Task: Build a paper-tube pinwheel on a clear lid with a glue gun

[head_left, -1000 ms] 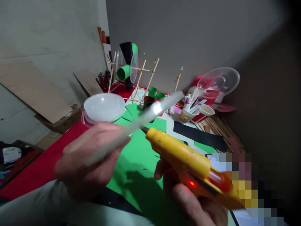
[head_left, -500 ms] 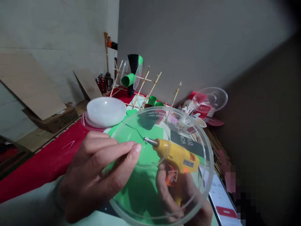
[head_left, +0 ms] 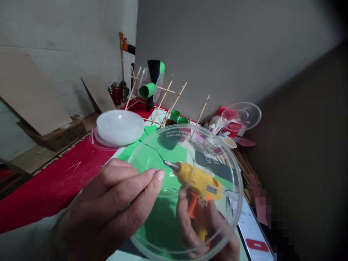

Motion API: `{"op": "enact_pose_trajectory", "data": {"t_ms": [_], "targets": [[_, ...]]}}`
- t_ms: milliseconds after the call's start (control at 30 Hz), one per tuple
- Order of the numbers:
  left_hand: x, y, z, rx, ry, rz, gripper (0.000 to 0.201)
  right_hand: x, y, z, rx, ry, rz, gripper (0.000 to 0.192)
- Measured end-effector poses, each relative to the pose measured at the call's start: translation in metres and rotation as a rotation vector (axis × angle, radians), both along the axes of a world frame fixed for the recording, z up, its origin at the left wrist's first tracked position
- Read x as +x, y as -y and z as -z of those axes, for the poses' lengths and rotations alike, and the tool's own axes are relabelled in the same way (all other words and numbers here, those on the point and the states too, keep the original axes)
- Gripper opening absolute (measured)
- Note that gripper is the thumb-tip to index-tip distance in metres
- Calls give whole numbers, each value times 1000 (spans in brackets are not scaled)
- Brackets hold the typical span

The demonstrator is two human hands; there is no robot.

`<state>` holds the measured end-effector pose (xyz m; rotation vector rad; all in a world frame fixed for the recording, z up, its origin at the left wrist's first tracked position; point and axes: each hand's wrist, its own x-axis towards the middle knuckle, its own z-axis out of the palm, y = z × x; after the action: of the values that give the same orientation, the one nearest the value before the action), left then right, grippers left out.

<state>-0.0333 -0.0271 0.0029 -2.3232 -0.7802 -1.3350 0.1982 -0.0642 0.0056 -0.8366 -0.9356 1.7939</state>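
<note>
Left hand [head_left: 116,206] up close to the camera, fingers [head_left: 136,185] pinched on the rim of one clear round plastic lid [head_left: 187,188], holding it up face-on so we look straight through it. Mirrored lettering shows along its upper edge. Behind the plastic, the right hand [head_left: 206,232] is clenched round the handle of one yellow hot glue gun [head_left: 198,183], orange trigger under the index finger, a small red light glowing on the body. The metal nozzle [head_left: 171,165] points up and left, its tip just beside the left fingertips; whether it touches the lid I cannot tell.

Below both hands, a green paper sheet [head_left: 136,156] lies on a red table covering [head_left: 54,185]. Further back, one frosted white plastic bowl [head_left: 120,127] sits upside down on a pinkish lid. Behind that, a frame of thin wooden sticks [head_left: 168,98], several leaning, I cannot count them exactly, carrying one green paper tube [head_left: 148,90] and a black and green cone [head_left: 155,70]. Two small green cups [head_left: 178,116] stand at its foot. Off to the right, a second clear plastic bowl [head_left: 241,115] rests over red things, with a paper cup [head_left: 228,142] near it, markers alongside. A black paper strip [head_left: 214,166] shows through the lid. At the bottom right edge, one phone screen [head_left: 252,232], lit
</note>
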Motion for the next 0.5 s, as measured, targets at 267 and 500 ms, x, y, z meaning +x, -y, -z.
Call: {"op": "enact_pose_trajectory", "data": {"t_ms": [267,500], "targets": [[4,-15,-2,-40,42,6,45,-1,-6,5,71,-233,-108,41],[16,-19,1,-308,311,266,67,4,-13,-2,119,-266,-106,47]]}}
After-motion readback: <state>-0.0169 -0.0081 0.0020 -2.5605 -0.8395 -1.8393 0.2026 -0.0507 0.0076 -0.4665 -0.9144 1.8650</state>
